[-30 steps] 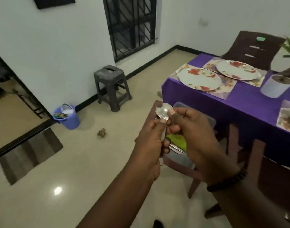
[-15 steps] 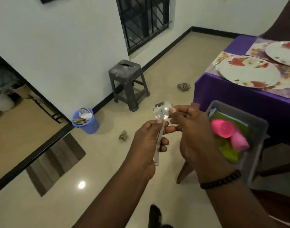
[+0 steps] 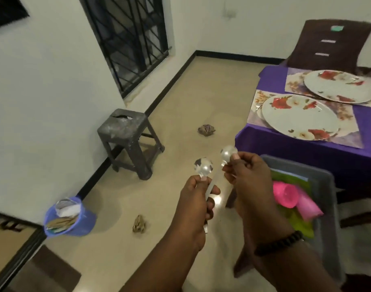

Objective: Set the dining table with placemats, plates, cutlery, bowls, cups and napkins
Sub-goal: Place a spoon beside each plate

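Left hand (image 3: 194,204): closed round the handle of one spoon (image 3: 203,167); bowl up
Right hand (image 3: 248,186): pinching second spoon (image 3: 228,153) at its neck; spoons apart
Bin (image 3: 325,199): beside right hand; pink cups (image 3: 285,196) inside
Table (image 3: 285,148): two plates (image 3: 299,118) on placemats (image 3: 346,135)

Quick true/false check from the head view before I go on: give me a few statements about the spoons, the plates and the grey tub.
1. Each hand holds a spoon: left hand, right hand. True.
2. The two plates lie bare on the purple cloth. False: each sits on a floral placemat.
3. Spoons already lie beside the plates. False: none shows there.
4. Pink cups lie in the grey tub. True.
5. The stool stands on the floor by the wall. True.
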